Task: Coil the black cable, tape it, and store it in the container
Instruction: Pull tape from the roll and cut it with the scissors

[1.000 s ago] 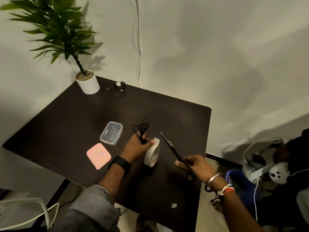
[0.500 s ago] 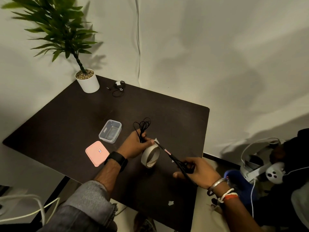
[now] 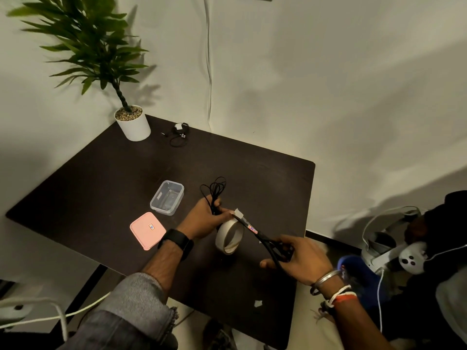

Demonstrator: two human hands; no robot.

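Dark wood table [image 3: 101,188] pushed into a corner of pale walls, dim light, hard shadows. Left hand [image 3: 204,218] grips the coiled black cable [image 3: 214,190] w/ loops sticking up past the fingers, and the same hand seems to pinch the free tape end [image 3: 238,212]; the tape roll [image 3: 230,237] hangs just below that hand. Right hand [image 3: 295,258] is curled round the handles of black scissors [image 3: 262,238], blade tips right at the tape tab. Can't tell how far the blades are apart.

Step in hand, I'd say: cutting a strip off the roll. To do it well: keep the strip taut btwn thumb and roll, cut square across close to the roll, don't let blades near the cable strands. Keep the coil pinched so loops don't spring loose. Strip should be long enough to wrap round the bundle and overlap itself.

Clear container [image 3: 167,197] sits open on the table just left of the left hand, its pink lid [image 3: 147,229] lying beside it, nearer the table's front edge. Far corner: potted plant [image 3: 131,122] in a white pot, and a second small cable bundle [image 3: 180,135] near it. Small tape scrap [image 3: 257,303] on the near edge. Off the table at right, a white headset and controller [image 3: 412,260] w/ another person partly in view.
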